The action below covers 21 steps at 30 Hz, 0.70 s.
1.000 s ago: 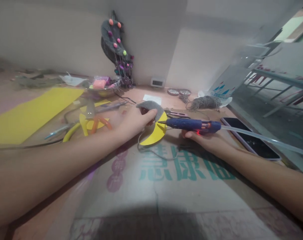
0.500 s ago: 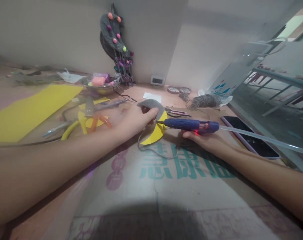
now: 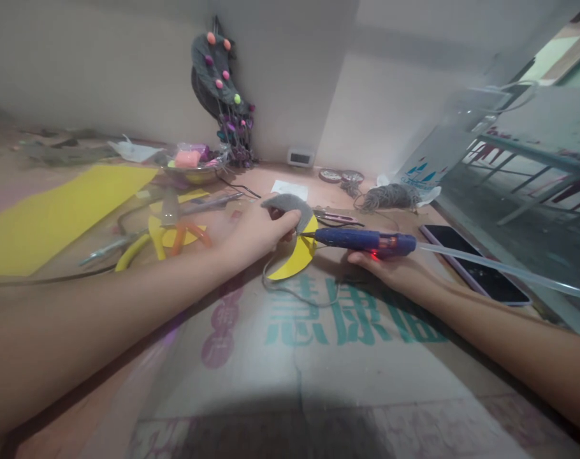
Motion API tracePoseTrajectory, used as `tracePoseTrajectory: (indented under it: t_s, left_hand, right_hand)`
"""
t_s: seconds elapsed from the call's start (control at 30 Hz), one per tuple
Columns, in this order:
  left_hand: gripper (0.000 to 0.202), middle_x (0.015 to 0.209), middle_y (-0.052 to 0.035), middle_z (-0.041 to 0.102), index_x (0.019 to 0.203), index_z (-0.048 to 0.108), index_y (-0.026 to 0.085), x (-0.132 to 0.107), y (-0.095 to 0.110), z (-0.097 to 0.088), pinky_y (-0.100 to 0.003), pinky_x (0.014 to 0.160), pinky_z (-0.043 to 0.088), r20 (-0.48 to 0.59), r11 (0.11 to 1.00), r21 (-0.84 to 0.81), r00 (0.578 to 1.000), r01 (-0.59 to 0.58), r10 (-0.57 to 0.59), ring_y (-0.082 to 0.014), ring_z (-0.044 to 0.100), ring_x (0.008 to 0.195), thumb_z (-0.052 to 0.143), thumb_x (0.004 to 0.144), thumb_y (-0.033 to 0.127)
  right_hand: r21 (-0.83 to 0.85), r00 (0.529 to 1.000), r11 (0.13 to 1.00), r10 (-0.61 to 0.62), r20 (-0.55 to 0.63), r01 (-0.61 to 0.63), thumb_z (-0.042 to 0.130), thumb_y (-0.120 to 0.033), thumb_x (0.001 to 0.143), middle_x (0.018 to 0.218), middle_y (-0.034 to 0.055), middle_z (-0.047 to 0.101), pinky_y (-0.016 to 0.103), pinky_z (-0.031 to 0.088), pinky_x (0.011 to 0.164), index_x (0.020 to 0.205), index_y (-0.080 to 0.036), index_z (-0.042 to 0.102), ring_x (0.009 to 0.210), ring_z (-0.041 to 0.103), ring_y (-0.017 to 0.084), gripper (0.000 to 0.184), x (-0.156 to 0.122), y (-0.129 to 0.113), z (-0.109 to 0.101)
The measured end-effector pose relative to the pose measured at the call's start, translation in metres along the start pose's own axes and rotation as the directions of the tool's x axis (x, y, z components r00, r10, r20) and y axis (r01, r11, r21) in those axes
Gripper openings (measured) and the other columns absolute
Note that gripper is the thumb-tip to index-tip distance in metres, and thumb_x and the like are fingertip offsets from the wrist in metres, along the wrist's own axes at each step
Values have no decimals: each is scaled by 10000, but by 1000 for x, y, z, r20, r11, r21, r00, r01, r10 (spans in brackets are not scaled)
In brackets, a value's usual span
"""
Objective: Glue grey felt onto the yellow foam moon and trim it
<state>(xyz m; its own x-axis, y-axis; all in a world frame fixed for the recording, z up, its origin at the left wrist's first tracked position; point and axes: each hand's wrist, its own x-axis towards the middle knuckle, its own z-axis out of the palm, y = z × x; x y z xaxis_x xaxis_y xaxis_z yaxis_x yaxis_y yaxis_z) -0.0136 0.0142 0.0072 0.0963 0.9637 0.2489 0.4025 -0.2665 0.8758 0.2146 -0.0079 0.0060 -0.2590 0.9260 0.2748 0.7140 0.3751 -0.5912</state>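
Observation:
My left hand (image 3: 259,231) is closed on a crescent-shaped piece (image 3: 297,255) that is yellow below and wrapped in grey yarn (image 3: 290,205) at its top, holding it just above a cardboard sheet (image 3: 319,357). My right hand (image 3: 390,269) grips a blue hot glue gun (image 3: 364,240) with a red light glowing near its middle. A clear glue stick (image 3: 485,264) pokes out of the gun's back. The nozzle touches the crescent's right edge, beside the grey yarn. A loose strand of yarn trails under the crescent.
A dark phone (image 3: 474,262) lies right of the glue gun. A bundle of grey yarn (image 3: 390,196) sits behind. Orange and yellow pliers (image 3: 175,233), a yellow foam sheet (image 3: 55,213), a bowl of coloured bits (image 3: 194,162) and a grey hanging ornament (image 3: 220,76) are on the left.
Both hands stay at nearly the same spot; the glue gun has shifted slightly left and the nozzle remains at the crescent's edge.

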Motion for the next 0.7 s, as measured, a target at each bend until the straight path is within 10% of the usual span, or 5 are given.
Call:
tracePoseTrajectory:
  t_s: [0.7]
  left_hand:
    - [232, 458, 22, 518, 550, 517, 183, -2, 0, 0, -205, 377, 294, 25, 1000, 25, 1000, 12, -12, -96, 434, 397, 499, 747, 303]
  right_hand:
    - [-46, 999, 999, 26, 20, -25, 656, -440, 738, 830, 29, 719, 346, 555, 644, 844, -246, 672, 792, 674, 255, 222, 0, -4, -4]
